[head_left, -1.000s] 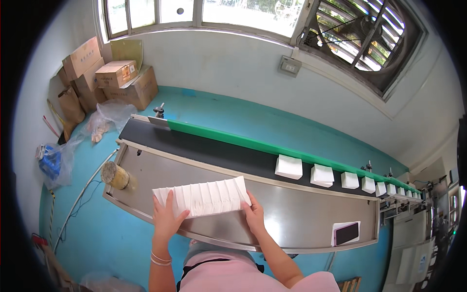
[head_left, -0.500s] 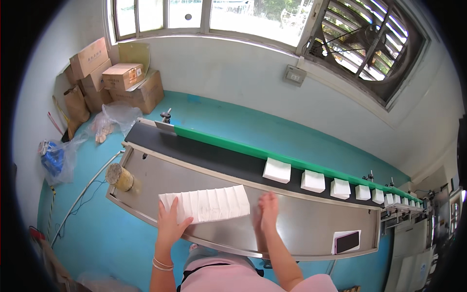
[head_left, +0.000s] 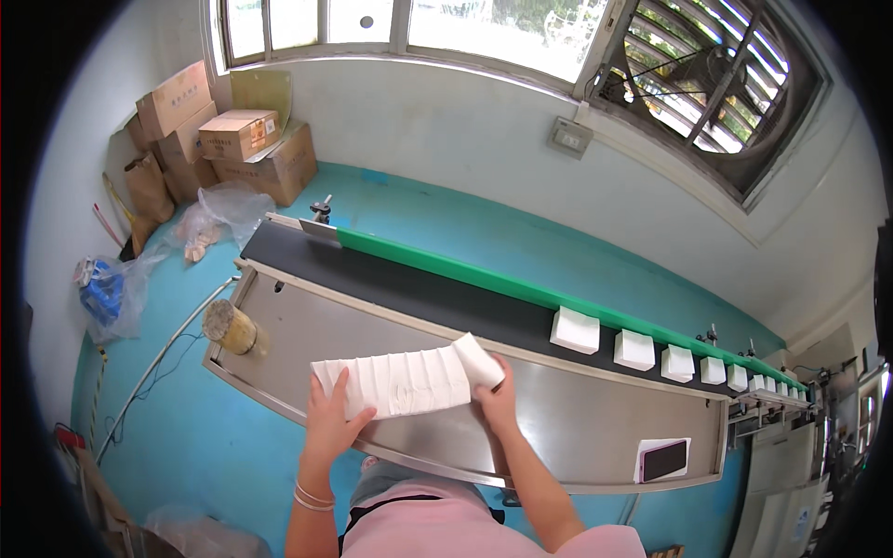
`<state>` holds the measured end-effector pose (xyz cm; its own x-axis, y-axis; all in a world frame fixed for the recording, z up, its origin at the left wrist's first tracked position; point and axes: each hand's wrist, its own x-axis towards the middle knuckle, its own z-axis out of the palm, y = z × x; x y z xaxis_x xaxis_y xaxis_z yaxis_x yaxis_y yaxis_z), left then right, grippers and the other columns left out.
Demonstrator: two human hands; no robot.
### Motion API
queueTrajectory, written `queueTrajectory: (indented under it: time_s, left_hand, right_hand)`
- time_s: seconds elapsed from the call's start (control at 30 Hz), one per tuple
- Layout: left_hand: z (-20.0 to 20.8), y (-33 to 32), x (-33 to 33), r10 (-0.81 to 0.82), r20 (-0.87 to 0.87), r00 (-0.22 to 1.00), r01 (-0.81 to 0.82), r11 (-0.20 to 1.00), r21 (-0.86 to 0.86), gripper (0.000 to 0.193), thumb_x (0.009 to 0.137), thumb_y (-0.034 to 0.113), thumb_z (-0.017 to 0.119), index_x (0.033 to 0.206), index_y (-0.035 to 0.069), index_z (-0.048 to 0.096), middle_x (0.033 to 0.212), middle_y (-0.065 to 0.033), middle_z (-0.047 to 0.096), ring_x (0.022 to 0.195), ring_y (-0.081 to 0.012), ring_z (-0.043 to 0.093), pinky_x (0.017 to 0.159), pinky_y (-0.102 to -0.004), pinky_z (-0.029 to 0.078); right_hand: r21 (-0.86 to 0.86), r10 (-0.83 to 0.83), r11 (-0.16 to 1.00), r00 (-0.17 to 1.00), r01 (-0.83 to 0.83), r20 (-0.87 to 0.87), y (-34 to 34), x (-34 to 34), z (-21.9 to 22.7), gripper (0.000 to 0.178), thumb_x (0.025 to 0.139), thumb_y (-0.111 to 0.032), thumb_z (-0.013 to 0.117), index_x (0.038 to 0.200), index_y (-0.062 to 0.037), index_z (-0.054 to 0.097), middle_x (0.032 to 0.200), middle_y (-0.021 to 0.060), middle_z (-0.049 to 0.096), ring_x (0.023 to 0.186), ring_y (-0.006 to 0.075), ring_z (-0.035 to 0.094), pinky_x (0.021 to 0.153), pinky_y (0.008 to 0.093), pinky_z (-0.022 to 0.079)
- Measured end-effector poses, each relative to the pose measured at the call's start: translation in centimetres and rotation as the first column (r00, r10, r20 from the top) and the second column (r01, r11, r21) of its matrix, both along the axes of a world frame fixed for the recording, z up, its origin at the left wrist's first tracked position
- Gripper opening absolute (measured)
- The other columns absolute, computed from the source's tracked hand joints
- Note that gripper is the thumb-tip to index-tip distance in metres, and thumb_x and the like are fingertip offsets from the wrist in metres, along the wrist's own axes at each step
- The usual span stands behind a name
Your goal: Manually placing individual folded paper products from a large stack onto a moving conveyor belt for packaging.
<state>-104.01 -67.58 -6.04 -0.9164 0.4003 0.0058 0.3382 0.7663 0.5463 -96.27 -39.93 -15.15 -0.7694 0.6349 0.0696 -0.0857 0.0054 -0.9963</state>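
Observation:
A long row of folded white paper stacks, like napkins (head_left: 409,383), lies over the metal worktop. My left hand (head_left: 330,420) grips its left end, thumb along the near side and fingers over the top. At the row's right end, one white paper stack (head_left: 478,361) leans away at an angle. My right hand (head_left: 499,402) is closed on that stack's right side; its fingertips are partly hidden. Similar white stacks (head_left: 575,330) stand spaced out on the black conveyor belt (head_left: 428,302) beyond the worktop.
A green guide rail (head_left: 484,274) runs along the belt's far side. On the metal worktop (head_left: 567,418) stand a yellowish cylinder (head_left: 230,325) at the left and a phone (head_left: 664,460) on white paper at the right. Cardboard boxes (head_left: 237,139) are piled in the far left corner.
My right hand has moved to the row and taken hold of the end stack, which now tilts away. The stacks on the belt have shifted right.

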Motion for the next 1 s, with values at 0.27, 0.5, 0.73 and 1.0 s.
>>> queueTrajectory:
  time_s: [0.27,0.5,0.73,1.0]
  left_hand:
    - [0.1,-0.4,0.0,-0.014,-0.017,1.000,0.014,1.000,0.015,0.075,0.075,0.032,0.071,0.137,0.005,0.037,0.138,-0.0345,0.022,0.125,-0.0486,0.031,0.103,-0.0478,0.030]
    - [0.7,0.3,0.5,-0.043,0.062,0.997,0.036,0.994,0.107,0.075,0.074,0.033,0.073,0.135,0.005,0.039,0.138,-0.0348,0.023,0.126,-0.0491,0.029,0.102,-0.0488,0.031]
    - [0.8,0.1,0.1,-0.065,0.018,0.998,0.063,0.993,0.104,0.076,0.074,0.030,0.073,0.137,0.007,0.036,0.140,-0.0300,0.021,0.124,-0.0467,0.033,0.102,-0.0462,0.033]
    - [0.7,-0.5,1.2,-0.060,0.057,0.997,0.056,0.997,0.061,0.077,0.074,0.030,0.073,0.138,0.007,0.036,0.141,-0.0304,0.020,0.126,-0.0468,0.032,0.102,-0.0462,0.032]
  right_hand:
    - [-0.360,-0.469,0.821,0.883,0.444,0.020,8.0,-2.9,-0.4,0.042,0.086,-0.014,0.058,0.125,-0.0042,0.045,0.114,0.0065,0.053,0.098,0.0162,0.054,0.081,0.0279,0.046]
    - [-0.131,0.091,0.989,0.988,-0.075,0.124,-5.3,1.6,3.3,0.053,0.088,-0.008,0.057,0.137,-0.0036,0.038,0.121,0.0070,0.055,0.108,0.0140,0.052,0.091,0.0259,0.042]
    - [-0.449,0.176,0.885,0.982,-0.127,0.069,-3.4,1.4,3.3,0.053,0.082,0.000,0.055,0.134,-0.0019,0.043,0.116,0.0080,0.058,0.106,0.0136,0.053,0.090,0.0270,0.042]
    - [-0.386,-0.136,0.919,0.983,0.079,-0.123,6.8,-4.6,0.7,0.048,0.081,0.000,0.056,0.127,0.0007,0.041,0.116,0.0104,0.055,0.105,0.0188,0.055,0.090,0.0302,0.044]
